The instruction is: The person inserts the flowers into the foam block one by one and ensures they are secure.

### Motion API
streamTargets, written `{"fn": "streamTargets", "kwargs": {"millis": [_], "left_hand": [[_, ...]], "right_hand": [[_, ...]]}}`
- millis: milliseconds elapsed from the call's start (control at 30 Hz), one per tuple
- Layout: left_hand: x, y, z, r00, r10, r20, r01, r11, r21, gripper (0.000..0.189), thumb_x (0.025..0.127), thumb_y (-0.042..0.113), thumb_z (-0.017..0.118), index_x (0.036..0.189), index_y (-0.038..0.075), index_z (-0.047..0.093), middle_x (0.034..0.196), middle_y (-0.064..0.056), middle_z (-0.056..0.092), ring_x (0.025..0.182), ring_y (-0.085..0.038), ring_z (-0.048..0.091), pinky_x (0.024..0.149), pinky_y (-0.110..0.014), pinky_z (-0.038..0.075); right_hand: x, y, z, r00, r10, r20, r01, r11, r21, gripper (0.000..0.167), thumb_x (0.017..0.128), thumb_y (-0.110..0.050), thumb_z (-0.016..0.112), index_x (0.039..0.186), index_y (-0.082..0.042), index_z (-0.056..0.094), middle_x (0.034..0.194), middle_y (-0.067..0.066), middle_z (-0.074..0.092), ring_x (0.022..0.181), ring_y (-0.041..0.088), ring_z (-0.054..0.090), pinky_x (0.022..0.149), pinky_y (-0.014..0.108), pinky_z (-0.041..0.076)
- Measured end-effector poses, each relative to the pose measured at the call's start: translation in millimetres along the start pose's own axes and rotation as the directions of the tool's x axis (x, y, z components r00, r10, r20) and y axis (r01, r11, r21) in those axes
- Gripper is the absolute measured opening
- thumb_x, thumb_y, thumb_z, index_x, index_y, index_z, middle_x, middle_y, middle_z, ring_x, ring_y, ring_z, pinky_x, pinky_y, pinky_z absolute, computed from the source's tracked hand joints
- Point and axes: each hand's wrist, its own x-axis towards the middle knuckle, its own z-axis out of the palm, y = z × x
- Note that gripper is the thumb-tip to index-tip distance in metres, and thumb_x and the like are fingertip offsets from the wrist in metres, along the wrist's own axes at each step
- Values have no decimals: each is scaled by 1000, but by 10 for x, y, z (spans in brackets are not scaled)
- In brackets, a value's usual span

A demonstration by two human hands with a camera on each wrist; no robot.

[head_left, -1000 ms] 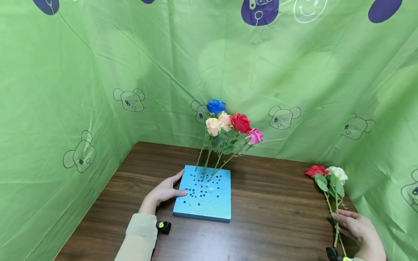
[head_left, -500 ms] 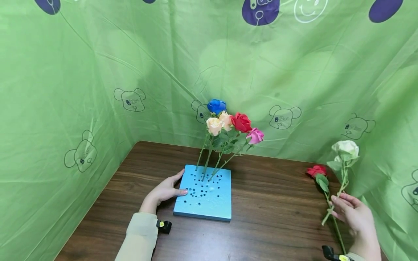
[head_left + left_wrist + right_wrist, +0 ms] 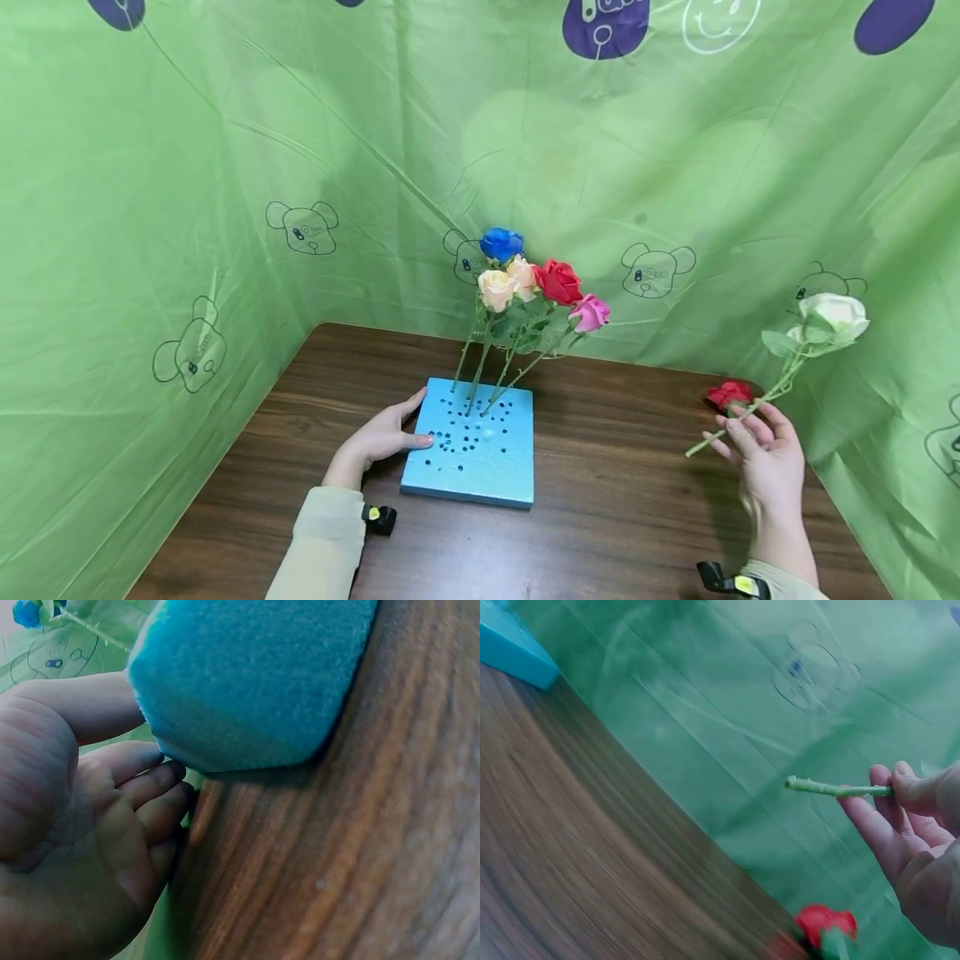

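Note:
My left hand [image 3: 378, 437] grips the left edge of a light blue foam block [image 3: 480, 479] pierced with small holes. Its thumb lies on top, and the fingers [image 3: 154, 784] are against the side. Toward the back of the block stand a blue rose [image 3: 501, 244], two peach roses [image 3: 497, 290], a red rose [image 3: 558, 282] and a pink rose [image 3: 590, 313]. At the right, my right hand [image 3: 768, 462] pinches a white rose [image 3: 834, 315] by its stem [image 3: 817, 787], raised over the table. The bloom tilts up right; the bare stem end points left.
Another red rose [image 3: 729, 395] lies at the table's right rear, partly hidden behind my right hand and the white rose's stem. Green printed cloth [image 3: 375, 167] hangs close around the back and sides of the brown wooden table [image 3: 615, 467].
My right hand has lifted the white rose from beside the lying red rose and moved left and away from me, tilting its stem. The left hand stays on the foam block.

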Motion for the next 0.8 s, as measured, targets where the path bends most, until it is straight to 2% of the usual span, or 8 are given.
{"fn": "streamTargets", "kwargs": {"millis": [133, 333, 467, 567, 700, 800], "left_hand": [[-1, 8, 5, 1000, 1, -1, -1, 1000, -1, 103, 93, 34, 87, 172, 19, 23, 176, -10, 23, 162, -36, 18, 126, -63, 22], [-5, 18, 3, 1000, -4, -8, 4, 1000, 2, 103, 93, 33, 87, 172, 19, 23, 176, -10, 23, 161, -37, 18, 126, -64, 21], [-17, 33, 2, 1000, -7, -9, 7, 1000, 3, 103, 92, 33, 87, 172, 18, 23, 176, -11, 23, 161, -37, 18, 126, -64, 22], [-26, 39, 3, 1000, -9, -10, 9, 1000, 0, 103, 92, 33, 87, 172, 18, 24, 176, -11, 23, 161, -38, 18, 126, -64, 22], [-28, 32, 0, 1000, -6, -11, 7, 1000, 3, 104, 92, 33, 88, 172, 17, 24, 176, -12, 23, 161, -38, 19, 126, -64, 22], [-26, 23, -7, 1000, -7, -7, 7, 1000, 11, 104, 92, 33, 88, 172, 17, 24, 176, -11, 24, 161, -38, 19, 126, -64, 22]], "right_hand": [[-58, 114, 203, 998, -45, 36, 45, 999, -8, 52, 95, 28, 56, 138, -1, 50, 108, 15, 78, 89, 26, 80, 70, 43, 65], [-102, 276, 378, 993, -76, 93, 80, 996, -47, 29, 100, 19, 58, 125, 4, 54, 103, 17, 78, 88, 24, 79, 77, 37, 64], [-119, 337, 431, 988, -92, 127, 104, 991, -90, 25, 103, 16, 56, 125, 4, 53, 103, 15, 78, 90, 23, 79, 79, 36, 64], [-133, 339, 464, 988, -116, 105, 126, 987, -96, 26, 104, 14, 57, 128, 6, 52, 103, 16, 76, 90, 24, 79, 78, 38, 64], [-165, 301, 509, 988, -150, 26, 152, 981, -117, 30, 103, 9, 62, 132, 7, 55, 104, 16, 75, 89, 23, 79, 74, 39, 64], [-207, 263, 554, 986, -167, 0, 165, 974, -154, 33, 103, 6, 64, 135, 7, 56, 104, 15, 75, 89, 22, 79, 72, 38, 64]]}}
